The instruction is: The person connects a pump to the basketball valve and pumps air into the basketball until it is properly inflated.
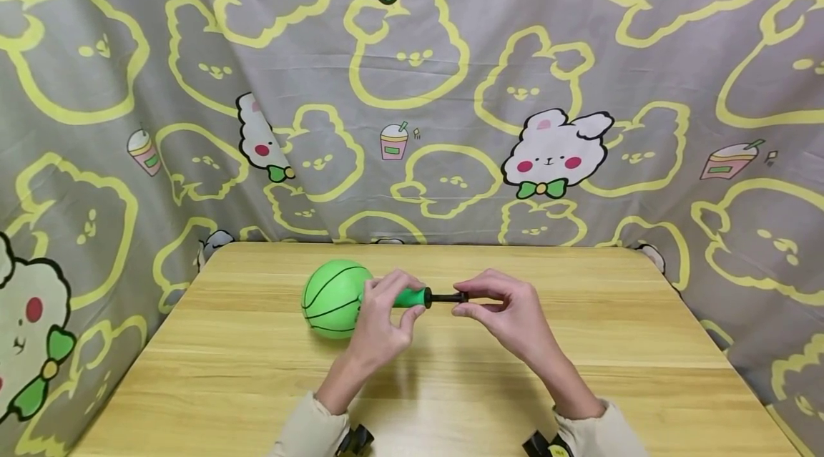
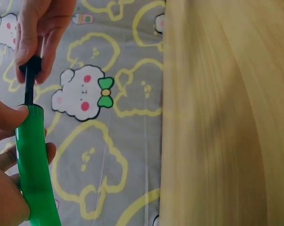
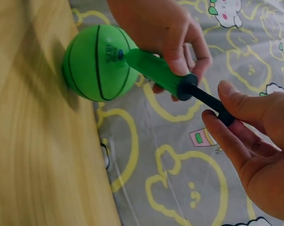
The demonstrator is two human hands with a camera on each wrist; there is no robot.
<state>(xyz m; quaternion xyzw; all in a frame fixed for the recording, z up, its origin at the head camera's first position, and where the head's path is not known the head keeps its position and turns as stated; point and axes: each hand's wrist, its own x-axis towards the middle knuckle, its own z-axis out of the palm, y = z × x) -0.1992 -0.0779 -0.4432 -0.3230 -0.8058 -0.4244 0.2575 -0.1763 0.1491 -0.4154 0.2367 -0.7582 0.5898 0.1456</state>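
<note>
A green ball point(image 1: 331, 300) with black seam lines rests on the wooden table, left of the hands. In the right wrist view a green hand pump point(image 3: 156, 70) meets the ball at its blue tip. My left hand point(image 1: 384, 317) grips the pump's green barrel point(image 2: 36, 160), its thumb near the black collar. A stretch of black rod point(image 1: 445, 297) stands out of the barrel. With fingers and thumb, my right hand point(image 1: 508, 310) pinches the black handle point(image 3: 225, 117) at the rod's end. The left hand hides part of the barrel in the head view.
The wooden table point(image 1: 257, 364) spans the space under both hands. Behind it and at its sides hangs a grey curtain point(image 1: 444, 121) printed with yellow outlines and white rabbits. Dark devices point(image 1: 355, 440) sit at the cuffs of both sleeves.
</note>
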